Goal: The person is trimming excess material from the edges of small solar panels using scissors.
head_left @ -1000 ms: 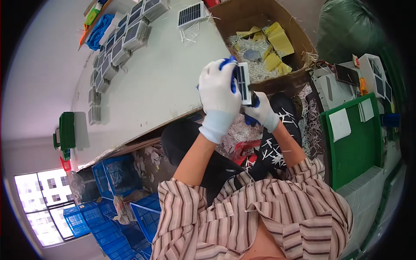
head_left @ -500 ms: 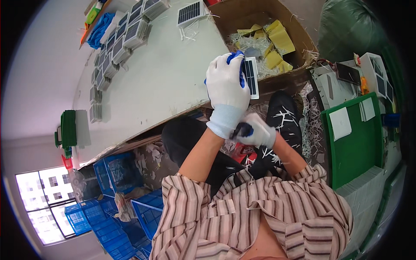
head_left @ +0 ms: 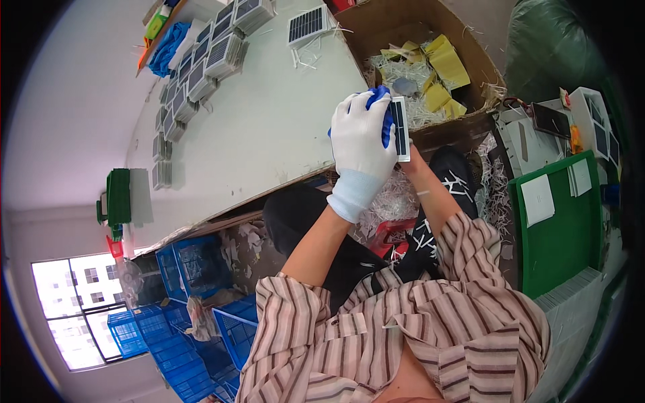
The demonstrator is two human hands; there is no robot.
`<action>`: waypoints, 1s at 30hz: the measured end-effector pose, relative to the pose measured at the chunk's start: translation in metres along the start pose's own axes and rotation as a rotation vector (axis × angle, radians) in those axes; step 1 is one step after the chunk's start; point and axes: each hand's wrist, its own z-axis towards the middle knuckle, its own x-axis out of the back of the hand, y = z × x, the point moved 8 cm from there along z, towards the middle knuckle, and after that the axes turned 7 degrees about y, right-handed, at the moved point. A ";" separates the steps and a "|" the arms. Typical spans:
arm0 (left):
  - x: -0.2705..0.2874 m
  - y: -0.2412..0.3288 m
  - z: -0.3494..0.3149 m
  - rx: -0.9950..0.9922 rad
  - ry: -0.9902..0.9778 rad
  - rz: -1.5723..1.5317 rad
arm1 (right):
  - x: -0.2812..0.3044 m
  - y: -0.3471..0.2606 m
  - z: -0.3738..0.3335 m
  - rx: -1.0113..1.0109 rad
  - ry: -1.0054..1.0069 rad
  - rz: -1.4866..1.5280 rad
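Observation:
My left hand [head_left: 363, 131], in a white knitted glove with blue coating, is closed around a small solar panel [head_left: 401, 127] with a dark face and a white frame. The panel is held upright over my lap, beside the near edge of the cardboard box. My right forearm [head_left: 432, 180] reaches up to the panel's lower edge. Behind the panel and my left hand, my right hand is almost wholly hidden, so its fingers do not show.
Stacks of solar panels [head_left: 225, 55] line the far left of the white table [head_left: 269, 117]. One panel [head_left: 307, 27] lies near the cardboard box [head_left: 480, 111] of paper shreds and yellow pieces. A green tray [head_left: 557, 235] stands right; blue crates [head_left: 191, 265] sit lower left.
My right hand has risen from below my left wrist to behind the panel. My left hand still holds the panel, and the whole view has shifted slightly.

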 end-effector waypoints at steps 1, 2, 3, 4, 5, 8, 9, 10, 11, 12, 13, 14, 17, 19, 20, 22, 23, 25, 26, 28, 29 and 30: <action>0.005 -0.006 -0.002 0.003 0.006 0.017 | 0.003 0.009 0.004 -0.010 -0.014 0.007; 0.002 0.003 0.002 0.003 0.015 -0.064 | 0.029 -0.001 0.006 -0.029 0.042 -0.022; 0.006 0.000 0.000 0.018 0.031 -0.089 | 0.047 0.009 0.012 -0.086 0.064 -0.026; 0.012 -0.005 0.000 0.025 0.041 -0.082 | 0.046 0.012 0.015 -0.139 0.088 -0.038; 0.016 -0.015 0.000 0.077 -0.017 0.052 | 0.048 -0.006 -0.001 0.143 0.140 -0.295; 0.010 -0.022 -0.004 0.086 -0.102 0.160 | 0.035 -0.026 -0.045 0.240 -0.011 -0.808; 0.008 -0.015 -0.005 0.065 -0.050 0.113 | 0.041 -0.027 -0.044 0.237 -0.001 -0.811; 0.007 -0.010 -0.002 0.043 0.007 0.064 | 0.049 -0.026 -0.033 0.197 0.007 -0.760; 0.003 -0.010 -0.002 0.081 0.010 0.034 | 0.056 -0.025 -0.028 0.158 0.014 -0.708; 0.002 -0.011 -0.002 0.081 0.007 0.031 | 0.054 -0.027 -0.029 0.158 0.019 -0.709; 0.003 -0.014 -0.003 0.094 0.016 0.024 | 0.049 -0.025 -0.031 0.097 -0.024 -0.712; 0.003 -0.016 -0.003 0.108 0.026 0.017 | 0.043 -0.021 -0.035 0.036 -0.066 -0.714; 0.001 -0.015 -0.003 0.131 0.005 0.059 | 0.017 -0.019 -0.072 0.178 -0.158 -0.899; 0.002 -0.015 -0.003 0.126 0.018 0.076 | -0.004 -0.002 -0.099 0.099 -0.409 -1.086; 0.002 -0.015 -0.002 0.118 0.033 0.089 | -0.009 0.012 -0.114 0.105 -0.485 -1.194; 0.002 -0.011 -0.001 0.123 0.038 0.074 | 0.000 0.001 -0.114 0.273 -0.314 -1.056; 0.003 -0.010 -0.001 0.131 0.045 0.064 | 0.019 -0.018 -0.099 0.367 -0.013 -0.997; 0.004 -0.008 -0.002 0.135 0.037 0.099 | 0.035 -0.036 -0.083 0.549 0.295 -1.079; 0.003 -0.008 -0.001 0.140 0.029 0.130 | 0.037 -0.027 -0.069 0.551 0.292 -1.073; 0.004 -0.009 -0.003 0.110 0.021 0.180 | 0.041 -0.008 -0.038 0.540 0.271 -0.716; 0.003 -0.004 -0.002 0.074 0.010 0.209 | 0.047 -0.009 -0.019 0.546 0.277 -0.718; 0.002 -0.002 -0.001 0.068 0.006 0.207 | 0.052 -0.003 0.005 0.435 0.202 -0.548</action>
